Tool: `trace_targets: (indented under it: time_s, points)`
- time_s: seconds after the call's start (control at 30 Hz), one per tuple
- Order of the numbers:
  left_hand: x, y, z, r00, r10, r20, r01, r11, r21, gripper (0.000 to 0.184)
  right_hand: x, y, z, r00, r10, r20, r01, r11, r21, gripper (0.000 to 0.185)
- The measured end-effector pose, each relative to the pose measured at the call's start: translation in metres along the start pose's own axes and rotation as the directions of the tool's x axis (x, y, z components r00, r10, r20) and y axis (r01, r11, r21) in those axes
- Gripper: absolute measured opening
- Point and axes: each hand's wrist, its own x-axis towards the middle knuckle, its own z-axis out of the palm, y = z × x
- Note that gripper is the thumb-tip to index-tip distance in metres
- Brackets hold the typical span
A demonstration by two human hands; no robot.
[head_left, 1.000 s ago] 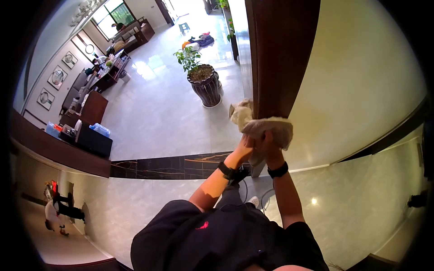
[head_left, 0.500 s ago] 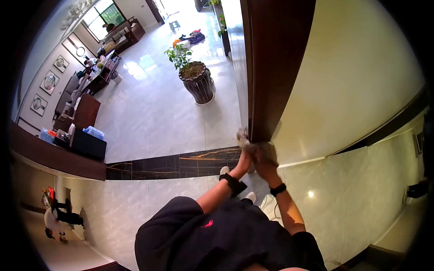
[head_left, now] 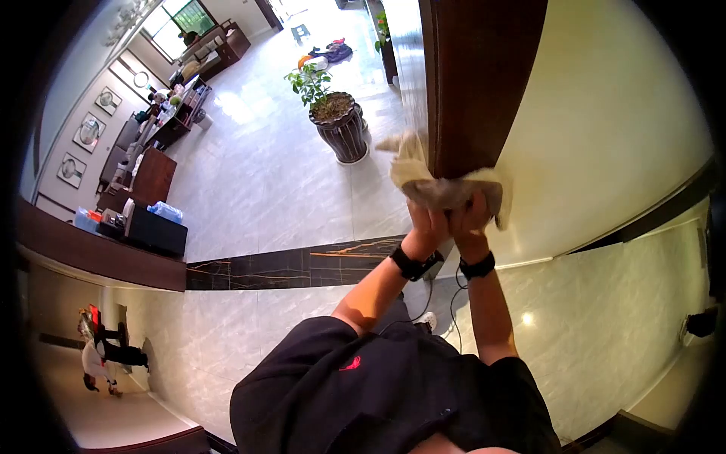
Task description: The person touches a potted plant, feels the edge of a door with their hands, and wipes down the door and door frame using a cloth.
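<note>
A grey and beige cloth (head_left: 446,194) is wrapped around the end of a dark wooden door frame (head_left: 484,83). My left hand (head_left: 427,225) presses the cloth from below on the left, fingers closed into it. Beside it, almost touching, my right hand (head_left: 470,219) grips the same cloth on the right. Blur softens the cloth's loose ends, which stick out on both sides of the frame. Fingertips of both hands are partly hidden in the folds. Black bands circle both wrists.
A potted plant (head_left: 340,129) stands on the tiled floor beyond the dark stone threshold (head_left: 280,266). A pale wall (head_left: 597,129) adjoins the frame on the right. Another person (head_left: 102,352) is at the far left. A black cabinet (head_left: 155,229) stands by the left doorway side.
Both hands and the cloth have moved up along the door frame, away from my body. My arms are stretched further out, and the view has shifted slightly.
</note>
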Motion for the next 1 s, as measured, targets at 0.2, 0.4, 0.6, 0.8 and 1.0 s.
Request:
trace_targets:
  time_s: [0.2, 0.4, 0.6, 0.8, 1.0]
  points:
    - [-0.091, -0.060, -0.008, 0.897, 0.051, 0.439, -0.111, 0.987, 0.113, 0.038, -0.129, -0.008, -0.025, 0.765, 0.194, 0.613, -0.111, 0.979, -0.172, 0.016]
    - [-0.129, -0.033, -0.045, 0.785, -0.521, 0.335, 0.558, 0.829, -0.020, 0.033, -0.140, -0.015, -0.093, 0.566, 0.552, 0.612, -0.696, 0.718, -0.004, 0.016]
    - [-0.165, -0.046, -0.057, 0.448, -0.260, 0.855, 0.341, 0.934, 0.106, 0.028, -0.070, -0.004, -0.148, 0.571, 0.473, 0.671, -0.689, 0.720, 0.079, 0.021]
    - [-0.102, 0.041, -0.012, -0.094, -0.162, 0.982, 0.985, 0.129, 0.116, 0.041, -0.093, 0.014, -0.178, 0.393, 0.629, 0.671, -0.849, 0.528, 0.002, 0.054]
    - [-0.088, 0.080, 0.040, -0.078, 0.022, 0.997, 0.996, -0.041, 0.079, 0.043, -0.177, 0.030, -0.243, -0.086, 0.840, 0.535, -0.973, -0.187, 0.136, 0.051]
